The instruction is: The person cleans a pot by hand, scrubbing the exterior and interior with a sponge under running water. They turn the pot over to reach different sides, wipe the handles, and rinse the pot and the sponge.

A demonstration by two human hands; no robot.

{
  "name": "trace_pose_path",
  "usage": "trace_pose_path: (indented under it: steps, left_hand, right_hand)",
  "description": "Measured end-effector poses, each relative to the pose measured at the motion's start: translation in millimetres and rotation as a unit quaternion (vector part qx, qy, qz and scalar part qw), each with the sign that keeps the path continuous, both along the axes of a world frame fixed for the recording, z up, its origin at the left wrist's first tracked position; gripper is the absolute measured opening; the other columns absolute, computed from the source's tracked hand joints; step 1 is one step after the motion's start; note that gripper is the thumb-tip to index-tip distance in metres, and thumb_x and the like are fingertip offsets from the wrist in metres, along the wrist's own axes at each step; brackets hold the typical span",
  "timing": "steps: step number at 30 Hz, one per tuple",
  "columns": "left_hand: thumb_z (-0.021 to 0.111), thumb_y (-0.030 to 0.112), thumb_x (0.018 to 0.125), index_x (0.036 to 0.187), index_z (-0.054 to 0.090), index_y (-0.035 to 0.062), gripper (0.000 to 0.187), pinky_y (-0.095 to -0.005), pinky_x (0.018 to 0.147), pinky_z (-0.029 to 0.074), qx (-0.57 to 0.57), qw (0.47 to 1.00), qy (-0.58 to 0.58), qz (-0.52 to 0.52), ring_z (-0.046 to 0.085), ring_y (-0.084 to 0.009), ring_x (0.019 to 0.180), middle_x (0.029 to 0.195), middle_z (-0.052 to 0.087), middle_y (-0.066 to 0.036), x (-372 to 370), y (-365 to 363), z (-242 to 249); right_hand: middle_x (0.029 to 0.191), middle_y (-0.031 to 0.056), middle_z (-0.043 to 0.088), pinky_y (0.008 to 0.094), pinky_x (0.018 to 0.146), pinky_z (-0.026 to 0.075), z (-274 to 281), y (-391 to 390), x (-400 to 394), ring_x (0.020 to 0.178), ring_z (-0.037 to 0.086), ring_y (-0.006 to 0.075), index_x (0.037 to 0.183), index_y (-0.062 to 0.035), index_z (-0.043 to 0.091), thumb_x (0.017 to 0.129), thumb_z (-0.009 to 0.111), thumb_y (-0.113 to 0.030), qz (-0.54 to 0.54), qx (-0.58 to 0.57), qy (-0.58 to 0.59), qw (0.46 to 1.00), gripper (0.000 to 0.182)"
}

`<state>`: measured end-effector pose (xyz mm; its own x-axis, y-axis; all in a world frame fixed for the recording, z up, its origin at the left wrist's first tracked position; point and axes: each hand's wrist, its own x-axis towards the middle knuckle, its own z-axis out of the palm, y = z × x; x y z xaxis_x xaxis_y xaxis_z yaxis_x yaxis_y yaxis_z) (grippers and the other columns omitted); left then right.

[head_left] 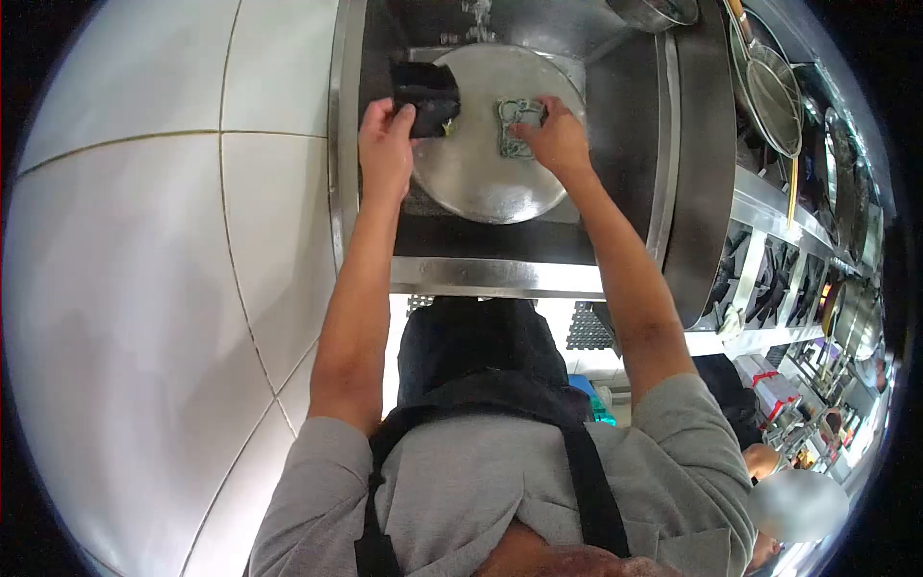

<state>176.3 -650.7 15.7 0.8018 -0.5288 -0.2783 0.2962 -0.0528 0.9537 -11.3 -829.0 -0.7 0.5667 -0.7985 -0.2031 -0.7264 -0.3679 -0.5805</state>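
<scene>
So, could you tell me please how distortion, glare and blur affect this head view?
Head view: strong fisheye bending with black corners; tile lines on the wall curve. Soft glare on the round metal lid between the left hand and right hand; a blurred patch sits lower right.

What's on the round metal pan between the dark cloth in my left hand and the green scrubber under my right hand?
Nothing: the head view shows only bare metal of the round pan between the dark cloth held by the left hand and the green scrubber under the right hand.
</scene>
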Motion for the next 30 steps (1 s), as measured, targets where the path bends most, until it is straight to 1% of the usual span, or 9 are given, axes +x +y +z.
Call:
trace_pose_path:
  steps: [4, 7, 9, 10, 16, 19, 23, 24, 30]
  left_hand:
    - [0.067, 0.015, 0.100, 0.107, 0.063, 0.0103, 0.010, -0.0310, 0.066, 0.056, -0.191, 0.950, 0.243, -0.041, 0.069, -0.0144, 0.081, 0.099, 0.070, -0.003, -35, 1, 25]
    - [0.067, 0.017, 0.100, 0.110, 0.063, 0.0128, 0.012, -0.0356, 0.069, 0.056, -0.180, 0.941, 0.275, -0.087, 0.070, -0.0186, 0.087, 0.106, 0.072, -0.003, -55, -13, 24]
    - [0.067, 0.016, 0.100, 0.109, 0.065, 0.0116, 0.011, -0.0323, 0.067, 0.055, -0.139, 0.955, 0.246, -0.087, 0.068, -0.0171, 0.084, 0.103, 0.071, -0.002, -64, -27, 16]
    - [0.067, 0.016, 0.099, 0.110, 0.065, 0.0105, 0.013, -0.0305, 0.067, 0.053, -0.060, 0.976, 0.191, -0.087, 0.066, -0.0154, 0.083, 0.101, 0.070, -0.001, -70, -31, 23]
    - [0.071, 0.018, 0.097, 0.117, 0.065, 0.0047, 0.025, -0.0307, 0.081, 0.054, -0.002, 0.985, 0.068, -0.157, 0.063, -0.0133, 0.095, 0.109, 0.067, -0.006, -76, -60, 33]
    - [0.077, 0.027, 0.092, 0.129, 0.059, 0.0006, 0.049, -0.0428, 0.091, 0.053, 0.055, 0.941, -0.330, -0.046, 0.062, -0.0278, 0.117, 0.124, 0.065, -0.020, -66, -46, 5]
    - [0.079, 0.048, 0.087, 0.148, 0.049, 0.0107, 0.077, -0.0569, 0.106, 0.045, 0.331, 0.859, -0.390, -0.002, 0.041, -0.0454, 0.141, 0.151, 0.042, -0.033, -75, -6, -31]
    - [0.076, 0.057, 0.085, 0.152, 0.044, 0.0168, 0.085, -0.0612, 0.106, 0.043, 0.391, 0.843, -0.368, -0.022, 0.037, -0.0510, 0.141, 0.155, 0.033, -0.035, -87, -10, -32]
    - [0.067, 0.076, 0.083, 0.160, 0.038, 0.0205, 0.099, -0.0643, 0.112, 0.036, 0.469, 0.800, -0.370, -0.051, 0.031, -0.0598, 0.143, 0.160, 0.020, -0.038, -72, -41, -44]
  right_hand:
    - [0.125, 0.0232, 0.069, 0.0485, 0.097, 0.053, -3, 6, -3, 0.112, 0.068, 0.0417, 0.138, 0.0036, 0.055, 0.083, 0.080, -0.033, -0.053, 0.102, -0.003, 0.993, 0.071]
    - [0.139, 0.0217, 0.063, 0.0494, 0.097, 0.053, 17, 15, 2, 0.120, 0.065, 0.0334, 0.145, 0.0010, 0.050, 0.093, 0.073, -0.036, -0.243, 0.362, -0.297, 0.849, 0.068]
    - [0.141, 0.0182, 0.061, 0.0510, 0.103, 0.051, 51, 20, 2, 0.125, 0.063, 0.0320, 0.144, -0.0010, 0.052, 0.102, 0.060, -0.045, -0.184, 0.617, -0.528, 0.554, 0.061]
    - [0.141, 0.0187, 0.061, 0.0501, 0.109, 0.048, 55, 22, 5, 0.126, 0.061, 0.0327, 0.145, -0.0016, 0.051, 0.106, 0.048, -0.055, -0.152, 0.593, -0.538, 0.579, 0.066]
    - [0.113, 0.0106, 0.073, 0.0357, 0.096, 0.052, 94, -2, 0, 0.103, 0.068, 0.0212, 0.132, 0.0040, 0.061, 0.091, 0.079, -0.022, -0.103, 0.208, -0.280, 0.932, 0.051]
    - [0.124, 0.0169, 0.069, 0.0404, 0.101, 0.049, 138, -59, 2, 0.115, 0.064, 0.0267, 0.132, 0.0021, 0.058, 0.089, 0.081, -0.027, -0.138, -0.094, -0.303, 0.938, 0.057]
    - [0.119, 0.0245, 0.068, 0.0496, 0.096, 0.052, 166, -205, 14, 0.116, 0.064, 0.0426, 0.128, -0.0092, 0.060, 0.084, 0.073, -0.026, -0.134, -0.370, -0.129, 0.910, 0.048]
    - [0.159, 0.0255, 0.040, 0.0537, 0.120, 0.034, 176, -237, 21, 0.151, 0.030, 0.0468, 0.156, -0.0080, 0.036, 0.091, 0.066, -0.025, -0.113, -0.228, -0.024, 0.967, 0.074]
    - [0.150, 0.0285, 0.046, 0.0582, 0.110, 0.041, 5, -401, 16, 0.134, 0.048, 0.0468, 0.151, -0.0019, 0.044, 0.100, 0.048, -0.020, 0.130, -0.460, 0.226, 0.849, 0.054]
